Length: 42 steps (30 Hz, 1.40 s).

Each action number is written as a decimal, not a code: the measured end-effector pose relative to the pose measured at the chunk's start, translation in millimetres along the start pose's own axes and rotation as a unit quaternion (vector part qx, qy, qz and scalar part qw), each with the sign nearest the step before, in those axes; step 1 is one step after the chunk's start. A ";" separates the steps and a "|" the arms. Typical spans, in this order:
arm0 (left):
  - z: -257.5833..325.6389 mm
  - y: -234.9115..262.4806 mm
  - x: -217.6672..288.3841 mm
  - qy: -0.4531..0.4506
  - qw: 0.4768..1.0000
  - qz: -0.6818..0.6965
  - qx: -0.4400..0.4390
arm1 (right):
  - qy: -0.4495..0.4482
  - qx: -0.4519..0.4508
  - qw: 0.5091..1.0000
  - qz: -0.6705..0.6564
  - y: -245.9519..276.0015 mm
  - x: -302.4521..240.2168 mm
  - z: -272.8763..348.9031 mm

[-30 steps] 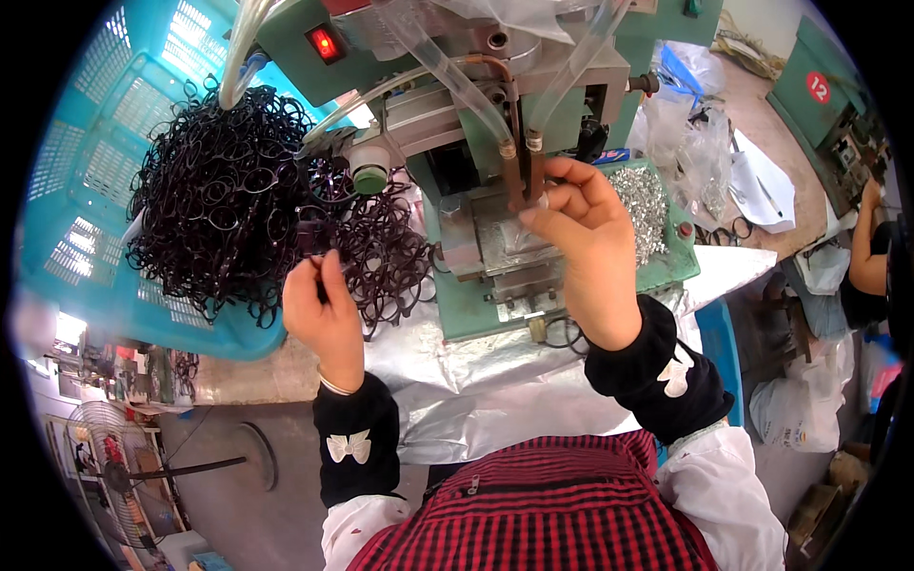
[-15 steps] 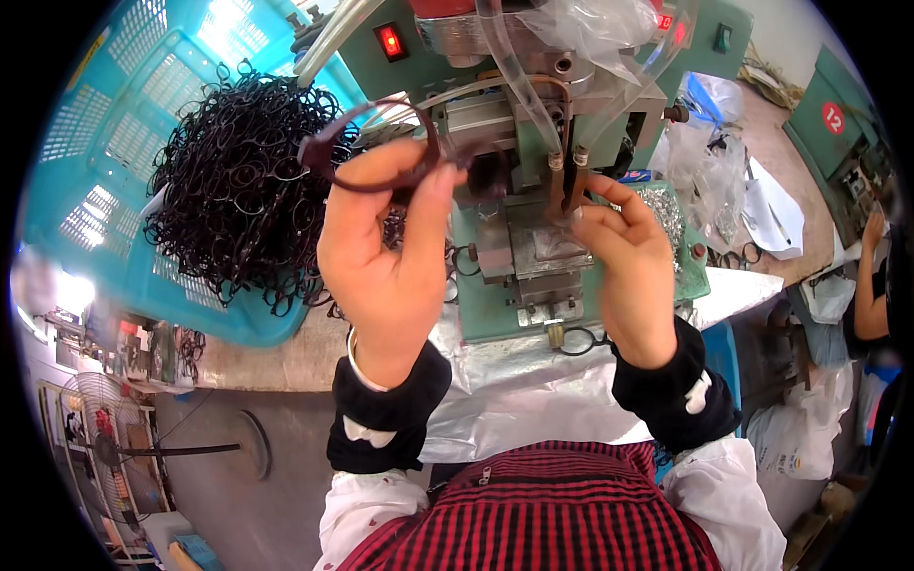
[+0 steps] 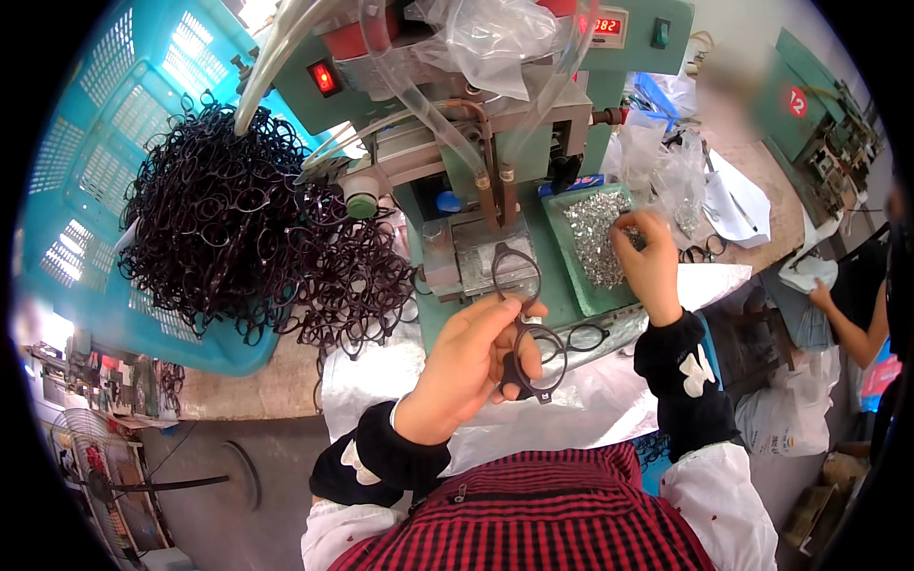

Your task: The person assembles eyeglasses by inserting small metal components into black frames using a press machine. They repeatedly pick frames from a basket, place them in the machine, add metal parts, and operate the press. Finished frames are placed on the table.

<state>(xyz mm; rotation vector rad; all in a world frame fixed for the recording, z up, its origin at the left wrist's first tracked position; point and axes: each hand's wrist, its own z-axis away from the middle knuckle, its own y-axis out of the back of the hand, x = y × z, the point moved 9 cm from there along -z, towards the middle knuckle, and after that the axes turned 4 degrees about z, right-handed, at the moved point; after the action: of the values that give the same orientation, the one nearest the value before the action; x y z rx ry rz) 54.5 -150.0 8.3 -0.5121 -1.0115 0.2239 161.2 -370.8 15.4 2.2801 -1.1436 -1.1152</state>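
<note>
My left hand (image 3: pixel 462 362) grips a dark eyeglass frame (image 3: pixel 539 391) near its middle, in front of the machine's metal fixture block (image 3: pixel 481 255). The frame is tilted, one rim up over the block and the other toward me. Over a green tray (image 3: pixel 606 306) of small silvery metal pieces (image 3: pixel 592 233), my right hand (image 3: pixel 651 271) has thumb and fingertips pinched together. Whether a piece is between them I cannot make out. Two copper-coloured electrode tips (image 3: pixel 497 198) with clear tubes stand above the fixture block.
At the left, a turquoise basket (image 3: pixel 271 357) holds a big heap of dark frames (image 3: pixel 209 219); more frames (image 3: pixel 347 285) spill beside it. Plastic bags (image 3: pixel 657 162) and paper (image 3: pixel 738 205) lie right of the green machine (image 3: pixel 609 81). A co-worker's arm (image 3: pixel 852 328) shows far right.
My left hand has come down and right with the eyeglass frame, from beside the machine to before the fixture block. My right hand has left the electrode tips for the tray. The view has shifted.
</note>
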 end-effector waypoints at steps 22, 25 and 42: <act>6.0 229.3 69.3 -0.355 0.533 -0.732 0.233 | -0.276 0.137 0.945 0.107 118.2 265.6 -40.8; 27.7 229.6 99.7 -0.447 0.479 -0.718 0.233 | -0.243 0.153 0.958 0.016 91.5 231.1 -39.5; 75.0 169.2 150.8 -0.448 0.665 -0.486 0.349 | -0.139 -0.089 0.934 -0.317 17.1 -19.4 21.1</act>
<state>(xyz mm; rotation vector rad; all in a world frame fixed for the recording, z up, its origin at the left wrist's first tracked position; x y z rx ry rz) 78.3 80.1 67.6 1.0034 -1.8885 -0.1515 129.0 -365.1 22.2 2.4568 -0.3379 -1.7378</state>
